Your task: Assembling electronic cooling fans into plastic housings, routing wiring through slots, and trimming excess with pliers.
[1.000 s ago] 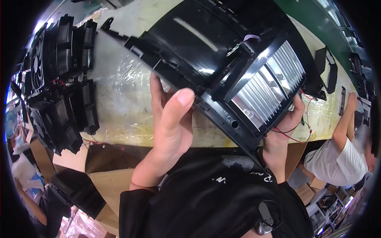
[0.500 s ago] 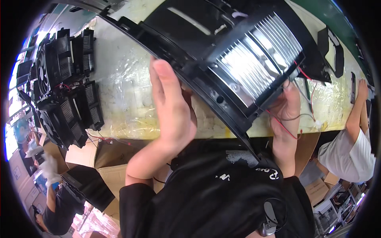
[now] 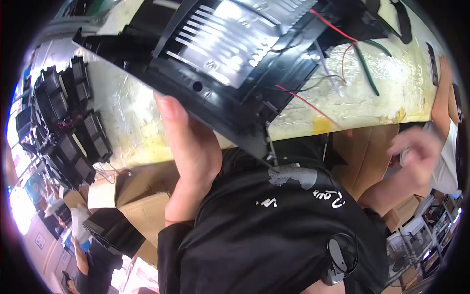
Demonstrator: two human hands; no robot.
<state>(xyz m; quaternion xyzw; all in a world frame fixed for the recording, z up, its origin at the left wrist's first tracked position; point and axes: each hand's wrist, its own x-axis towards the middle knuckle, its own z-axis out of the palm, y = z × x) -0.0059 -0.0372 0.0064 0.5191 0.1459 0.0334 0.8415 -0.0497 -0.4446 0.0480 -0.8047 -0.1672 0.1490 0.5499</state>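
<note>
My left hand (image 3: 188, 139) grips the lower edge of a large black plastic housing (image 3: 161, 78), thumb on the near side; its other fingers are mostly hidden behind. Tilted above the table, the housing carries a shiny metal heat sink (image 3: 220, 41) with rows of fins. Red wires (image 3: 335, 25), thin dark leads and a green wire (image 3: 367, 68) trail from its right side. Its lower corner comes down close to my black shirt. Off to the right, apart from the housing, is my right hand (image 3: 416, 152), blurred by motion, so its fingers do not show clearly.
Several black fan units (image 3: 63, 117) stand at the table's left. The table (image 3: 132, 132) has a glossy wrapped top. Cardboard boxes (image 3: 147, 215) stand below its near edge. A co-worker's arm (image 3: 443, 93) rests on its right end; another person (image 3: 93, 264) is at lower left.
My right hand has let go of the housing and moved right, away from it. The housing, still in my left hand, has shifted left and up in the view.
</note>
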